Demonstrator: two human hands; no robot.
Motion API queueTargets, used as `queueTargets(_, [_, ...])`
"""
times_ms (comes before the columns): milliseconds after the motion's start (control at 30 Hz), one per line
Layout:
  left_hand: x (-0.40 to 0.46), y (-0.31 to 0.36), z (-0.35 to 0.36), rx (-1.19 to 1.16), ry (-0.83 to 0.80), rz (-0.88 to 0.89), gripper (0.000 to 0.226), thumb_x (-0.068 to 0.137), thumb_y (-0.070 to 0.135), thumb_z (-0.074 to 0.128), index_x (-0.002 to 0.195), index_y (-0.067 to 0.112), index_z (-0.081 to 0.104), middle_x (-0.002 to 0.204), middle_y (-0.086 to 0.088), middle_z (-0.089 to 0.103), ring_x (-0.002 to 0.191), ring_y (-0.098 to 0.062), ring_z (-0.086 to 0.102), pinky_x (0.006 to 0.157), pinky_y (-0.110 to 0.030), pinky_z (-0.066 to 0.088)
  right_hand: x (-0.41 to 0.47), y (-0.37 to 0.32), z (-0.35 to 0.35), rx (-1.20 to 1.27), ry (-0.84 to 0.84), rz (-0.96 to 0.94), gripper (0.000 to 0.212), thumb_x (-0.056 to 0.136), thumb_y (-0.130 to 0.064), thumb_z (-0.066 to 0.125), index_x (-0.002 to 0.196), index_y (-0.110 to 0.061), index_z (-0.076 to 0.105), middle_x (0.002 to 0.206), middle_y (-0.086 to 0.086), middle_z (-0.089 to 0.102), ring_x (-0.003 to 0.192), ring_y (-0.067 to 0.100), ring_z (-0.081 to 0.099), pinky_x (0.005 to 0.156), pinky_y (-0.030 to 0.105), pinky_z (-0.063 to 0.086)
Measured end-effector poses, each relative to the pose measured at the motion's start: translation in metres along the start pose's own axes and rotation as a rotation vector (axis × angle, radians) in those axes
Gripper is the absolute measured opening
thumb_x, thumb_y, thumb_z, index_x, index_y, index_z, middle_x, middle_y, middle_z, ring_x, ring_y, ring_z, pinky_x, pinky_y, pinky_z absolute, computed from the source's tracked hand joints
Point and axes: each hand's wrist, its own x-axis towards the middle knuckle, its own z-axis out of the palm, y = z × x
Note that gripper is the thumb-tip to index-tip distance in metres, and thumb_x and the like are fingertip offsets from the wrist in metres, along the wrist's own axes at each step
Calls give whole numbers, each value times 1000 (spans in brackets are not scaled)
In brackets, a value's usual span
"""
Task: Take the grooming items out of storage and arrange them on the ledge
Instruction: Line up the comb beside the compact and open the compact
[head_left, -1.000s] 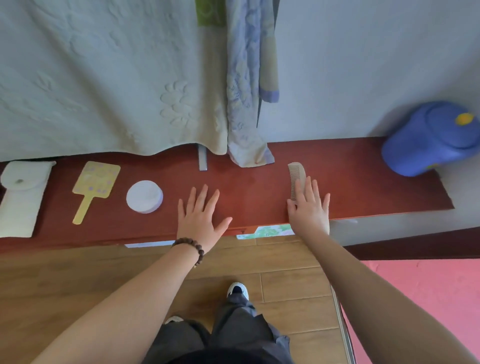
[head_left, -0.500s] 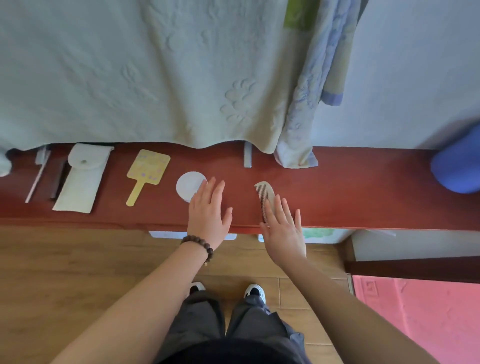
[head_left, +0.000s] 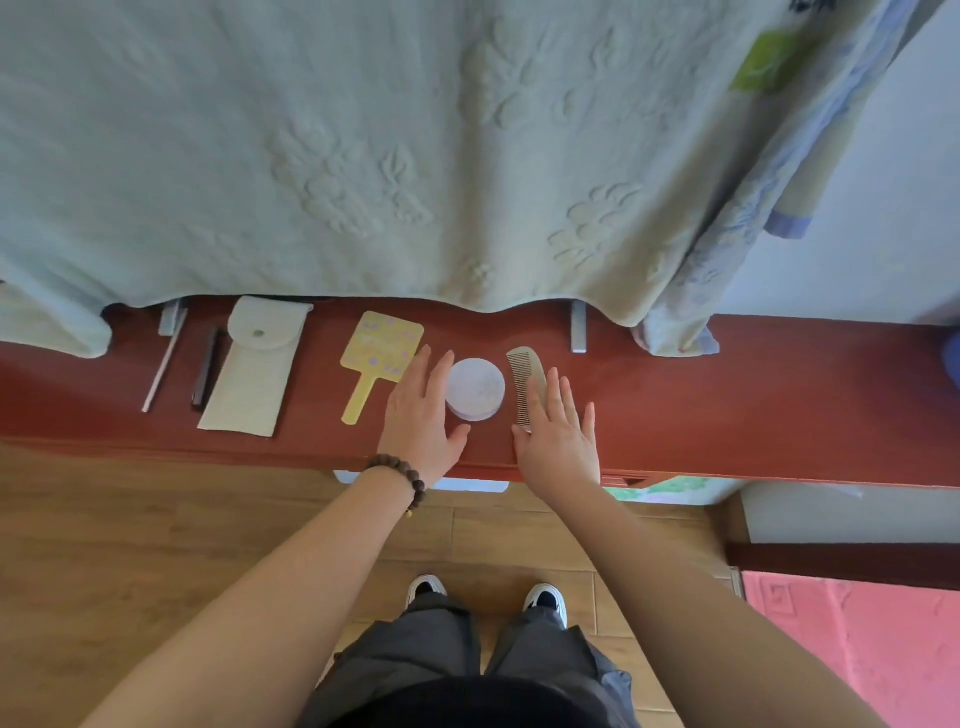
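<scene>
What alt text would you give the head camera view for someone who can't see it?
Two open hands, left hand and right hand, rest flat on a red ledge, flanking a round white case with a comb, yellow hand mirror and white pouch alongside.

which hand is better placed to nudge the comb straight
Right. The right hand already lies flat with its fingertips on the comb's lower end. The left hand sits beyond the round case, beside the mirror.
</scene>
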Motion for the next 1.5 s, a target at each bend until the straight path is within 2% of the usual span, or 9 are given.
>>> queueTargets(167, [20, 0, -2, -82, -179, 72, 91, 78, 24, 74, 150, 17, 18, 158, -6, 18, 144, -22, 21, 117, -34, 23, -22, 7, 5, -31, -13, -83, 57, 102, -33, 25, 152, -18, 3, 161, -1, -10, 147, 16, -13, 120, 42, -5])
queueTargets(300, [28, 7, 5, -38, -104, 23, 67, 79, 30, 73, 134, 9, 40, 141, -8, 42, 124, -27, 45, 98, -36, 44, -18, 8, 5, -54, -30, -76, 56, 103, -32, 24, 152, -15, 4, 161, 2, -9, 148, 16, -9, 120, 36, -5])
queueTargets(467, [40, 15, 11, 92, -39, -2, 64, 78, 41, 72, 124, 6, 45, 126, -11, 48, 107, -28, 51, 84, -39, 48, 2, -2, 3, -63, -47, -13, 60, 103, -35, 24, 152, -9, 0, 160, 8, -10, 148, 20, -9, 120, 35, -4])
queueTargets(667, [43, 6, 4, 96, -3, 29, 72, 77, 47, 71, 132, 10, 45, 135, -9, 47, 123, -27, 45, 100, -39, 42, 10, -6, 1, -49, -45, 10, 63, 102, -41, 23, 152, -11, 0, 161, 6, -9, 148, 19, -9, 121, 37, -3])
queueTargets(867, [1, -59, -27, 93, 235, -60, 46, 81, 18, 66, 123, 4, 53, 139, -20, 46, 129, -34, 44, 100, -49, 45, -3, -17, -1, 30, 91, -64, 63, 100, -41, 32, 153, -20, 5, 161, 5, -7, 148, 19, -9, 119, 36, -4])
queueTargets(1000, [-28, -82, -30, 207, -39, -181, 64, 94, 34, 48, 147, 7, 25, 158, -12, 17, 147, -28, 13, 118, -46, 18, 0, -40, 1, 97, 100, -114, 67, 98, -40, 41, 153, -21, 7, 161, 3, -7, 148, 21, -4, 118, 35, 0])
queueTargets(1100, [-36, -78, -22, 255, -205, -167, 68, 97, 45, 32, 151, 12, 7, 161, -6, 4, 148, -22, -1, 121, -43, 6, 12, -54, 0, 120, 78, -84, 70, 97, -41, 44, 152, -22, 6, 161, 4, -8, 148, 23, -2, 119, 37, 7])
queueTargets(1367, [-32, -60, -18, 333, -240, -103, 71, 96, 53, 22, 151, 13, 2, 161, -6, 0, 148, -22, -3, 120, -47, 3, 47, -62, -20, 143, 54, -79, 82, 90, -44, 57, 152, -27, 6, 161, -1, -7, 148, 20, -5, 118, 41, 15])
queueTargets(1500, [-30, -60, -24, 266, -192, -71, 70, 96, 53, 28, 151, 13, 10, 161, -6, 2, 148, -22, -3, 120, -46, 3, 59, -64, -27, 129, -16, -86, 87, 85, -40, 66, 152, -24, 13, 161, 2, 6, 147, 22, 10, 116, 39, 21])
